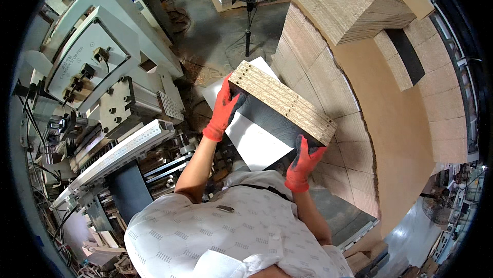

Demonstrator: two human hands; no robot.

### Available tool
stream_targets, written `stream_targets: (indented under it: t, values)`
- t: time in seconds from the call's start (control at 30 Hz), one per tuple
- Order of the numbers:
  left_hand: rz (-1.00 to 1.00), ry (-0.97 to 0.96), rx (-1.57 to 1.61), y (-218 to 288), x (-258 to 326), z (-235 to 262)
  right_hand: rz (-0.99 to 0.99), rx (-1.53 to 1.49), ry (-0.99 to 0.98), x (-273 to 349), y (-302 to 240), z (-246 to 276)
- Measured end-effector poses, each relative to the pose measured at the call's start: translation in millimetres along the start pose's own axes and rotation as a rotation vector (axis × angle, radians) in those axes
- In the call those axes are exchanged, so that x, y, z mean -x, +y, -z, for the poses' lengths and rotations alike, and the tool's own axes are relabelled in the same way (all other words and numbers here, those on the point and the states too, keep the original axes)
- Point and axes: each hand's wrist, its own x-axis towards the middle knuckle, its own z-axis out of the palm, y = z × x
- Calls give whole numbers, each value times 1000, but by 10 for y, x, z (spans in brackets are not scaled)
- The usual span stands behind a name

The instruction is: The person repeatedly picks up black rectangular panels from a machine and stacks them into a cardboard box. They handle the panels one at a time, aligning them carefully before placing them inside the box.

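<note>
Between my two gloved hands is a short stack of particleboard panels [282, 104], its raw chipboard edges turned up and dotted with small drilled holes. A smooth black face of the stack is turned toward me. My left hand [224, 109], in a red glove with dark fingertips, is closed on the stack's left end. At the right end, my right hand [305, 164] in a matching glove grips the near corner, its thumb over the black face. Below the stack lies a white flat surface [259, 144], partly covered by it.
A machine with a grey control box [90, 57] and metal rails [118, 154] stands on the left; a dark panel [129, 190] lies in it. Large stacks of boards [328, 82] and a brown sheet [395, 124] fill the right. Ahead stands a black pedestal fan [248, 36].
</note>
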Motion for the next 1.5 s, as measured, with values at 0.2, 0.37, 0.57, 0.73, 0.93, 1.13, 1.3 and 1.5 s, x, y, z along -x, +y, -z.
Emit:
stream_targets:
  t: [0.2,0.37,0.57,0.73,0.93,1.13,1.3,1.5]
  values:
    - [-45,-32,-57,-82,-119,32,-12,22,33,-11,144,92]
    - [-59,104,-26,-413,-97,65,47,162,21,1,172,127]
    - [-134,113,-108,-544,-134,74,17,69,75,14,211,97]
    - [-272,130,-170,-614,-194,63,13,84,49,0,357,207]
    - [-218,169,-124,-677,-191,56,281,482,7,-98,520,339]
    - [-206,215,-108,-639,-214,14,-7,199,-225,-321,819,564]
    - [-152,277,-122,-551,-276,-57,136,191,-263,-400,1210,712]
    - [-303,281,-176,-688,-305,-67,454,263,-160,-487,1571,795]
